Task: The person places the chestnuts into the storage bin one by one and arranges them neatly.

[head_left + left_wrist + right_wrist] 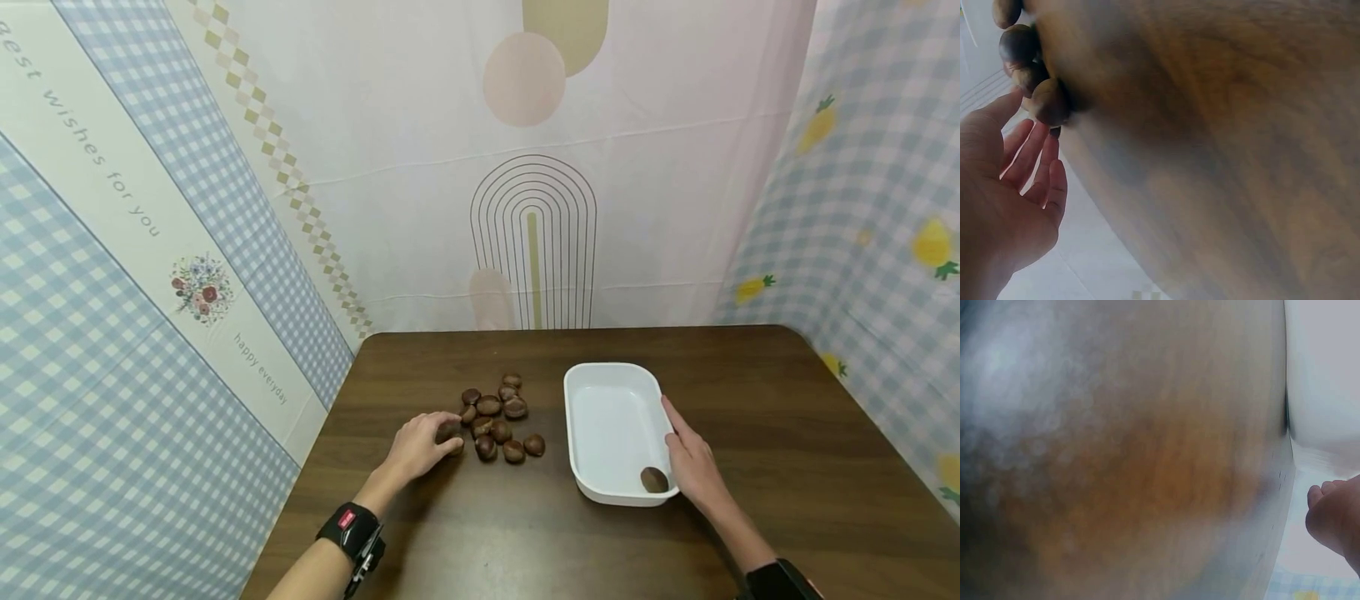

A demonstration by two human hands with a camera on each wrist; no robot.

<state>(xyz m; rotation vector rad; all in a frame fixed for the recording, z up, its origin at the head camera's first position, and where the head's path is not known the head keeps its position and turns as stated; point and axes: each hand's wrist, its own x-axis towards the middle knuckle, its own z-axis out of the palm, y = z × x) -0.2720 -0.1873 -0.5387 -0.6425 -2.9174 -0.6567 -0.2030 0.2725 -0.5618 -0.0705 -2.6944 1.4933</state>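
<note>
My left hand [422, 446] is at the left side of a loose group of brown chestnuts [488, 406]. Its thumb and fingers go round one chestnut [448, 432] at the group's edge, which they partly hide. In the left wrist view the thumb and fingertips of the left hand [1016, 175] meet the chestnuts [1050, 103]. To the right stands a white rectangular dish [611, 425] with a single chestnut [654, 479] in its near right corner. My right hand [693, 467] grips the dish's right side; in the right wrist view that hand [1335, 515] shows only partly.
The dark wooden table [510, 542] has a rounded far edge. Behind it hangs a pale patterned cloth [420, 208], with a checked cloth [97, 400] on the left and another checked cloth [877, 275] with yellow fruit prints on the right.
</note>
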